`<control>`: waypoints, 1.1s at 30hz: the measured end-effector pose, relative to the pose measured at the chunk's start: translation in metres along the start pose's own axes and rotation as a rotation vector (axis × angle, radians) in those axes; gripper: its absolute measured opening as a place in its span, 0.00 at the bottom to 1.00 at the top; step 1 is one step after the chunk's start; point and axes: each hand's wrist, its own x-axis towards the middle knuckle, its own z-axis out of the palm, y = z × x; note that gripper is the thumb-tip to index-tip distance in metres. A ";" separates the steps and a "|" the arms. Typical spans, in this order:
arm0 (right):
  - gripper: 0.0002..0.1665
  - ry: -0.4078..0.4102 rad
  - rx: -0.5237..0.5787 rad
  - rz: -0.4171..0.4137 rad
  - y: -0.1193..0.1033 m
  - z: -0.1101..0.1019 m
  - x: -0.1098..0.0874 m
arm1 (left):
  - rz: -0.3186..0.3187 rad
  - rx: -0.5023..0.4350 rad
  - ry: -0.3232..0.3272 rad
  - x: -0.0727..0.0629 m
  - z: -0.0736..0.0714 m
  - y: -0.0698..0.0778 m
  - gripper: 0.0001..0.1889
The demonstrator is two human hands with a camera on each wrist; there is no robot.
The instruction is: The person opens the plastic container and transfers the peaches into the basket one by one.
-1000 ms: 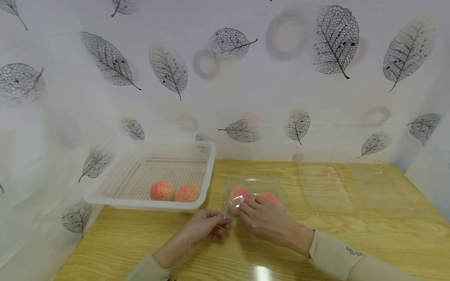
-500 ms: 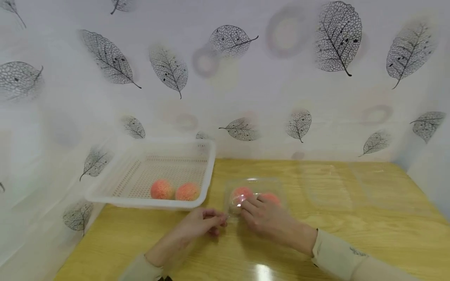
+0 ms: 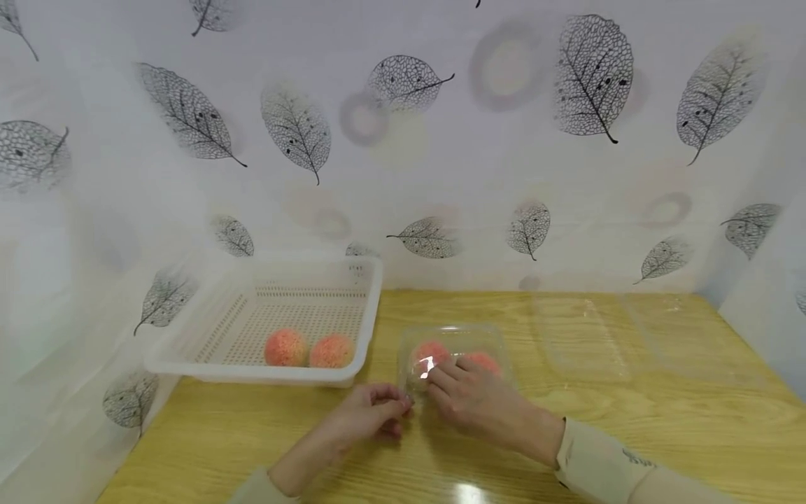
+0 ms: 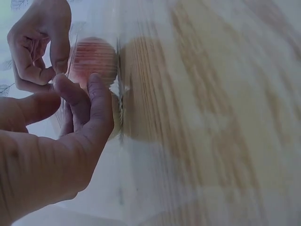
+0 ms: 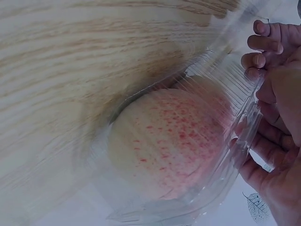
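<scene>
A clear plastic box [image 3: 456, 334] with a lid lies on the table, holding two pink-speckled peaches, one left [image 3: 431, 353] and one right [image 3: 483, 362]. My left hand [image 3: 362, 414] is at its front left corner, thumb and forefinger pinching the edge. My right hand [image 3: 481, 406] reaches over the front rim, fingers bent and gripping the edge in front of the peaches. In the right wrist view a peach [image 5: 164, 141] shows through the ribbed plastic, with the right hand [image 5: 277, 174] at the rim. The left wrist view shows both hands close together beside a peach [image 4: 94, 61].
A white perforated basket [image 3: 371, 308] stands at the left, with two more peaches [image 3: 286, 348] near its front wall. Further clear plastic boxes [image 3: 582, 336] lie at the right on the wooden table [image 3: 630, 434]. A leaf-patterned sheet [image 3: 403, 175] hangs behind.
My left hand draws slightly away from the box corner, then returns to it. The right hand stays at the front rim. The view shifts a little; box and peaches stay in place.
</scene>
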 end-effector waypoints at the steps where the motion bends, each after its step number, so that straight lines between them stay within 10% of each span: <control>1: 0.08 0.002 -0.001 -0.001 0.000 0.000 0.000 | -0.003 -0.010 -0.001 0.000 0.001 0.000 0.13; 12: 0.17 -0.043 -0.028 -0.005 -0.001 0.002 0.003 | -0.058 -0.169 0.000 0.002 0.007 -0.004 0.12; 33: 0.16 0.003 -0.010 -0.011 0.003 0.002 0.002 | -0.035 -0.108 0.002 0.001 0.004 -0.003 0.14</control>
